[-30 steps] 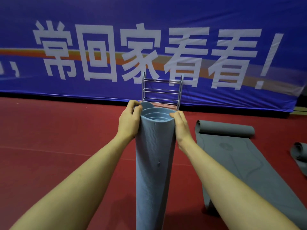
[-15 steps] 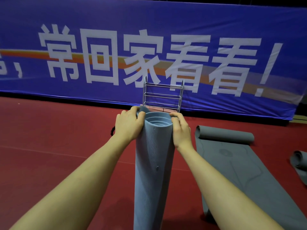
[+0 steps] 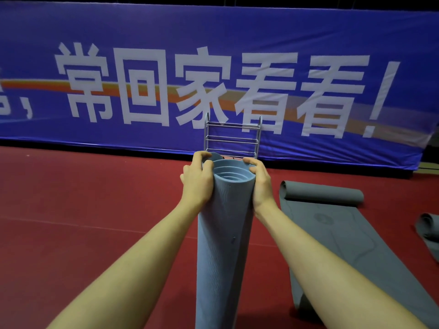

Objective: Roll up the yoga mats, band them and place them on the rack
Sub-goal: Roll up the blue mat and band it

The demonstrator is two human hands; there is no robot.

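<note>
The rolled mat point(image 3: 223, 245) you hold is light blue, with a fine wavy ribbed pattern on its outer face and paler blue rings at its open end. To your right, a half-unrolled mat point(image 3: 351, 245) is dark slate grey with faint line markings. The floor point(image 3: 83, 222) is deep red. The banner point(image 3: 213, 74) behind is royal blue, with large white characters and an orange streak. The rack point(image 3: 232, 136) is silver-grey.

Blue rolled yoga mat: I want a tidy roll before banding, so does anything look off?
Yes. The blue rolled yoga mat is loose: its top end shows stepped, telescoped layers, with an outer flap sticking up by the left hand.
</note>
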